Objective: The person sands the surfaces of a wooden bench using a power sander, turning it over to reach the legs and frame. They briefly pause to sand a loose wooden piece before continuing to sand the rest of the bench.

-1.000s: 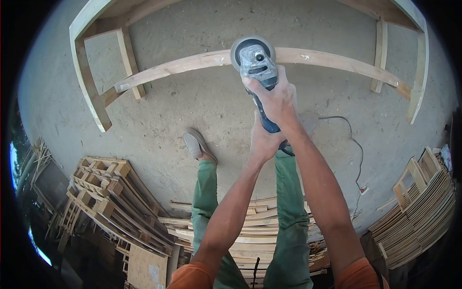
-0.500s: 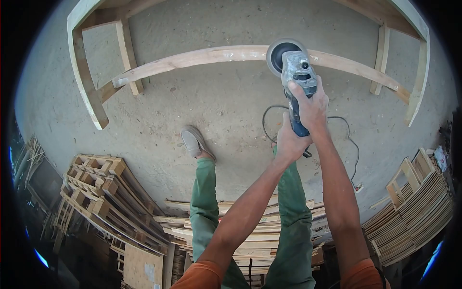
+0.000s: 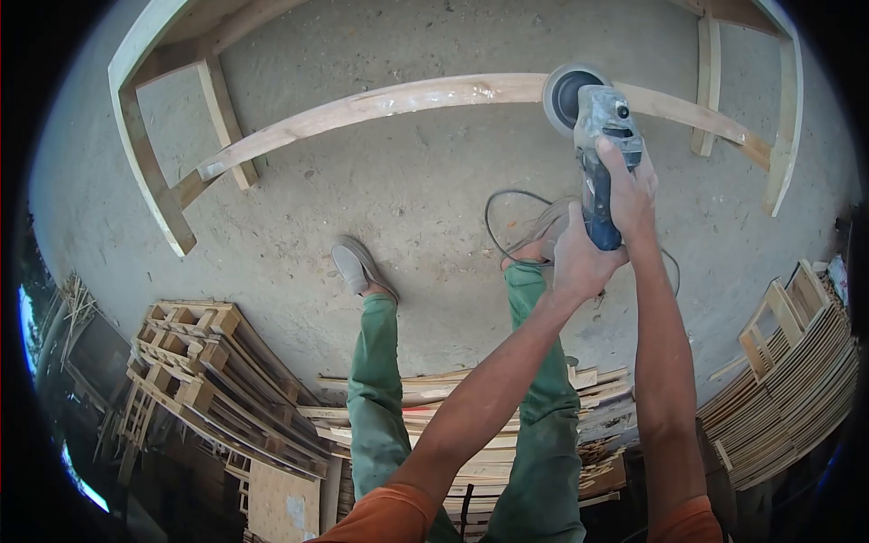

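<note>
An angle grinder (image 3: pixel 601 154) with a round grey disc sits over the right half of a pale wooden rail (image 3: pixel 389 101), the disc overlapping it. My right hand (image 3: pixel 634 195) is wrapped round the grinder's body, thumb along its top. At the dark blue rear end, my left hand (image 3: pixel 582 258) grips the tool from below and the left. The rail spans two wooden leg frames, the left frame (image 3: pixel 136 145) and the right frame (image 3: pixel 786 118). Light worn patches mark the rail's surface.
A dark power cord (image 3: pixel 489 217) loops on the concrete floor (image 3: pixel 380 190) by my right foot. Behind my legs lie stacked wooden strips (image 3: pixel 425 389). Pallets (image 3: pixel 190 362) are piled at left, and a stack of slatted wood (image 3: pixel 778 389) stands at right.
Both hands have moved the grinder to the right along the rail. My right foot now shows beside the cord, and the view has shifted slightly.
</note>
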A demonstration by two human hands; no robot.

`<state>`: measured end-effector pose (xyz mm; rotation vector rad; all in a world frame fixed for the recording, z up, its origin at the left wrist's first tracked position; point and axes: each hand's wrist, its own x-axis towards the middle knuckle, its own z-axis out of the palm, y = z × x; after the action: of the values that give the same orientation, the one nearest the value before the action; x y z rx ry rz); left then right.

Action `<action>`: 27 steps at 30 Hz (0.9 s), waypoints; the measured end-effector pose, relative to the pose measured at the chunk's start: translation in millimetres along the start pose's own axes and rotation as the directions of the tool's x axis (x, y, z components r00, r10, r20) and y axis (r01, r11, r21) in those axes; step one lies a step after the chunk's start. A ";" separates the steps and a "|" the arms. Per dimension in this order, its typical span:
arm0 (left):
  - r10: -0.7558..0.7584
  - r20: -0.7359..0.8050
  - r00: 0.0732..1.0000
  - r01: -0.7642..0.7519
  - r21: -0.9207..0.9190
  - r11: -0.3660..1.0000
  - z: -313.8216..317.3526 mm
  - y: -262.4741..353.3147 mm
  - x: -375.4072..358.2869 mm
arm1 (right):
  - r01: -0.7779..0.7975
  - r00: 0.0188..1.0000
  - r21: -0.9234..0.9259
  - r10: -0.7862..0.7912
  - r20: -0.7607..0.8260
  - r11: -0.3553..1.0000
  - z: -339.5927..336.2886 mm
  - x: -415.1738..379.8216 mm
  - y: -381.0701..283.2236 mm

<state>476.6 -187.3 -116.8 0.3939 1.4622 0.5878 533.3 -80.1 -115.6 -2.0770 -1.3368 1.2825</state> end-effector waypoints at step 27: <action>-0.053 -0.033 0.998 0.049 -0.118 0.992 -165.4 -7.9 -26.6 | 0.022 0.991 -0.033 -0.018 0.135 0.999 147.4 -60.1 -70.0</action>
<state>313.4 -226.1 -113.9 0.2542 1.4598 0.6389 364.5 -121.9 -114.8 -2.0258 -1.4425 1.4225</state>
